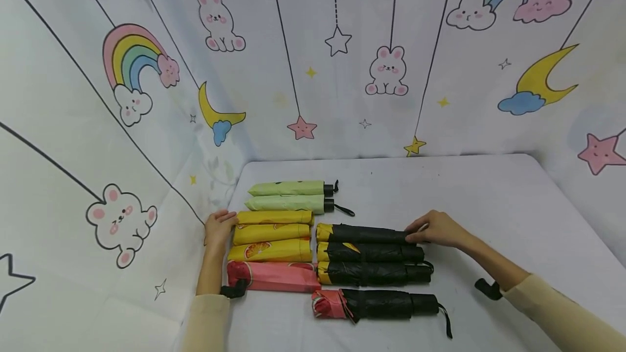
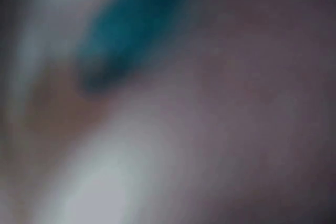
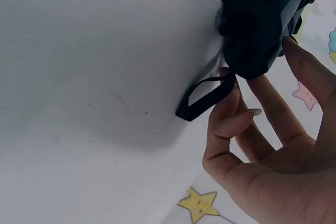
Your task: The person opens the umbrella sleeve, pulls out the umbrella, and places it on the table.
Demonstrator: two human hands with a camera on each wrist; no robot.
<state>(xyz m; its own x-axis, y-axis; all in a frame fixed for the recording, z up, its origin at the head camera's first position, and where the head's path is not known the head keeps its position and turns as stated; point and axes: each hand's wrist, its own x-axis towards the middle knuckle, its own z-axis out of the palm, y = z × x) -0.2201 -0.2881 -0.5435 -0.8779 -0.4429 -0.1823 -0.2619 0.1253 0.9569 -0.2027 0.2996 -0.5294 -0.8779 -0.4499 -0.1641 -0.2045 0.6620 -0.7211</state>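
Thumb and fingers of the right grip (image 1: 437,228) are clamped on the handle end of the farthest folded black-and-yellow umbrella (image 1: 369,233). The left grip (image 1: 218,227) is laid, fingers extended, at the left end of the farthest flat yellow pouch (image 1: 276,218). Both items are supported by the white-covered bench (image 1: 489,194), nearer the camera than two pale-green cased umbrellas (image 1: 286,203).

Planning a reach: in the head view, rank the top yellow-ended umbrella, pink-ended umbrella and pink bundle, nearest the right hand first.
1. Top yellow-ended umbrella: touched by the right hand.
2. Pink-ended umbrella: bottom of right column.
3. Pink bundle: left column.
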